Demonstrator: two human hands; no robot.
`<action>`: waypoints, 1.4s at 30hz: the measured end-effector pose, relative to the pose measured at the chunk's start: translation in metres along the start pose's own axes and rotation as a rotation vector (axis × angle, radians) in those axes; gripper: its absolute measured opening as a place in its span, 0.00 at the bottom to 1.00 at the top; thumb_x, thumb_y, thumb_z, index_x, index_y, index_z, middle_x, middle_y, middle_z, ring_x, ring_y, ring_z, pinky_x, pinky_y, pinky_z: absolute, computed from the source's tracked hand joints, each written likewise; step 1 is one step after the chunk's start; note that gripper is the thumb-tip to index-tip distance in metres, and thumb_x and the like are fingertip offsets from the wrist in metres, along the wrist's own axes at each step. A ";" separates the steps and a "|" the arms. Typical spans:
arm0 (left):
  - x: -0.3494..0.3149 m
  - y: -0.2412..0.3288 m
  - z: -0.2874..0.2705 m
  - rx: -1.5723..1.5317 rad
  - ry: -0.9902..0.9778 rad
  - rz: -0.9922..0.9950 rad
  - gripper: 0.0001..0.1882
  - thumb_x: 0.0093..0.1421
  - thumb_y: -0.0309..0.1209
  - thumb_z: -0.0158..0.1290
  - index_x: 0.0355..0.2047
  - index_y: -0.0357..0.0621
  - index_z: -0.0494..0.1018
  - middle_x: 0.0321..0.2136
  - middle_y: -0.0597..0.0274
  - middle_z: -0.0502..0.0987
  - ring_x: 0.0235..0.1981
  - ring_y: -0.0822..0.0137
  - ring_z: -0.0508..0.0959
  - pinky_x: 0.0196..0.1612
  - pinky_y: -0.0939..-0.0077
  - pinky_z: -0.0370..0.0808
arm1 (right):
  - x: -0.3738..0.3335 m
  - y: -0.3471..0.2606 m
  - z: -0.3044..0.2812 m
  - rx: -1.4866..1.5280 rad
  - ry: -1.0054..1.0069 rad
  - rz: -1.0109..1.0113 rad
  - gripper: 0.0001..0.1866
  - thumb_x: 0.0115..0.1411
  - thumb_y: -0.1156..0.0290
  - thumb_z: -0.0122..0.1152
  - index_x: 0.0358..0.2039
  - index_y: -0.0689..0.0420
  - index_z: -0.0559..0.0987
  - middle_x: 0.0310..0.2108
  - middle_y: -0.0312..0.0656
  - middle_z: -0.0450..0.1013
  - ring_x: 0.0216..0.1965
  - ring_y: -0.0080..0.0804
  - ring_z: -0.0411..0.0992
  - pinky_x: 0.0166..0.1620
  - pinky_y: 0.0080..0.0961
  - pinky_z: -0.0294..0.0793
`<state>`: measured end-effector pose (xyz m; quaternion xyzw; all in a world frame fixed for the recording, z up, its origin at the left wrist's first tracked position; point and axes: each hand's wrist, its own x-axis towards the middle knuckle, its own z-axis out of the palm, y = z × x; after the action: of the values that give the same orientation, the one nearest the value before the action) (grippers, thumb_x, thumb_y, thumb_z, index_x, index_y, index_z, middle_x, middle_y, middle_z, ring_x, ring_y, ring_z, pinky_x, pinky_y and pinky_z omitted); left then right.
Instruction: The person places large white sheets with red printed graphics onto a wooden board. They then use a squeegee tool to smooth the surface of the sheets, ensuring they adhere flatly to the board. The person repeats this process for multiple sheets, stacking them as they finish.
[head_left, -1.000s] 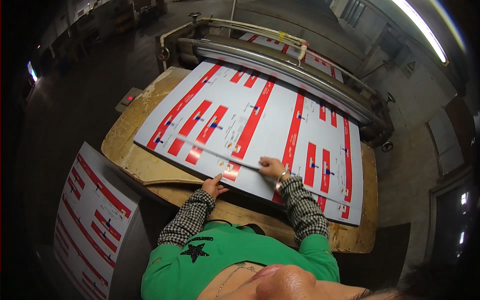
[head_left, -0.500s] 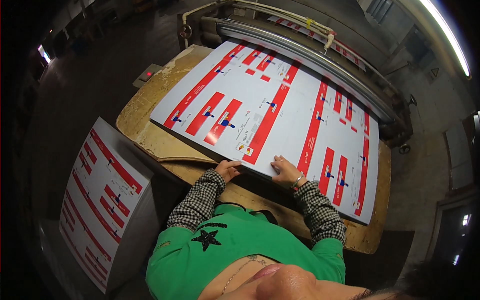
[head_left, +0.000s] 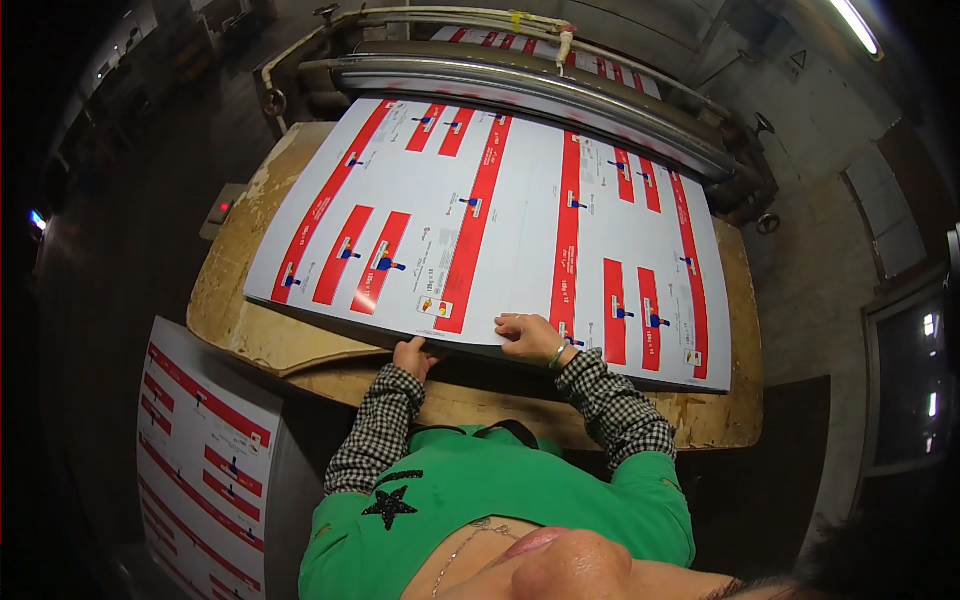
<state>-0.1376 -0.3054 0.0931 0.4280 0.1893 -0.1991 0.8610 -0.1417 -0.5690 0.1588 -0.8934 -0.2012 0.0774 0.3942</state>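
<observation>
Mid-frame, I logged left hand [head_left: 412, 357] and right hand [head_left: 530, 338], half-curled at a printed sheet's [head_left: 525, 230] near edge, grip unclear; others [head_left: 508, 42] lay past the roller [head_left: 500, 82], top; a stack [head_left: 200, 450] remained, lower left.

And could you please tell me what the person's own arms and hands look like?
The left hand and right hand are bare, without gloves; a shiny bracelet circles the right wrist. Black-and-white checked sleeves cover the forearms, with plain green sleeves above them.

A lit tube lamp [head_left: 857, 25] glows near a grey wall [head_left: 835, 115], the floor [head_left: 125, 235] leftward lying dark.
</observation>
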 end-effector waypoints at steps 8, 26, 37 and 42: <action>0.010 -0.037 -0.049 0.223 0.090 0.004 0.25 0.57 0.38 0.55 0.48 0.33 0.64 0.41 0.50 0.73 0.37 0.55 0.76 0.40 0.60 0.76 | 0.039 0.082 0.027 -0.101 0.265 0.102 0.13 0.42 0.71 0.56 0.29 0.66 0.74 0.32 0.52 0.72 0.36 0.50 0.71 0.41 0.33 0.72; 0.036 -0.019 -0.087 0.008 -0.199 -0.231 0.11 0.50 0.23 0.56 0.36 0.44 0.72 0.34 0.65 0.79 0.30 0.71 0.79 0.45 0.64 0.75 | -0.010 0.040 0.048 -0.250 -0.059 0.091 0.13 0.40 0.65 0.60 0.27 0.57 0.78 0.35 0.49 0.74 0.41 0.46 0.71 0.41 0.43 0.71; 0.036 -0.039 -0.072 0.051 -0.022 -0.033 0.18 0.62 0.28 0.41 0.51 0.35 0.65 0.48 0.49 0.72 0.48 0.54 0.74 0.51 0.55 0.73 | -0.026 0.045 0.068 -0.050 0.110 0.103 0.09 0.41 0.68 0.58 0.23 0.59 0.77 0.25 0.48 0.75 0.30 0.47 0.73 0.34 0.38 0.71; 0.020 -0.031 -0.051 0.156 0.034 -0.040 0.14 0.61 0.29 0.45 0.46 0.37 0.69 0.43 0.55 0.76 0.43 0.60 0.77 0.43 0.61 0.77 | -0.025 0.054 0.079 -0.027 0.177 0.101 0.10 0.39 0.66 0.58 0.23 0.55 0.80 0.23 0.48 0.75 0.29 0.48 0.74 0.34 0.38 0.73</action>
<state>-0.1440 -0.2847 0.0335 0.4934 0.1962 -0.2231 0.8175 -0.1722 -0.5592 0.0649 -0.9109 -0.1212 0.0154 0.3940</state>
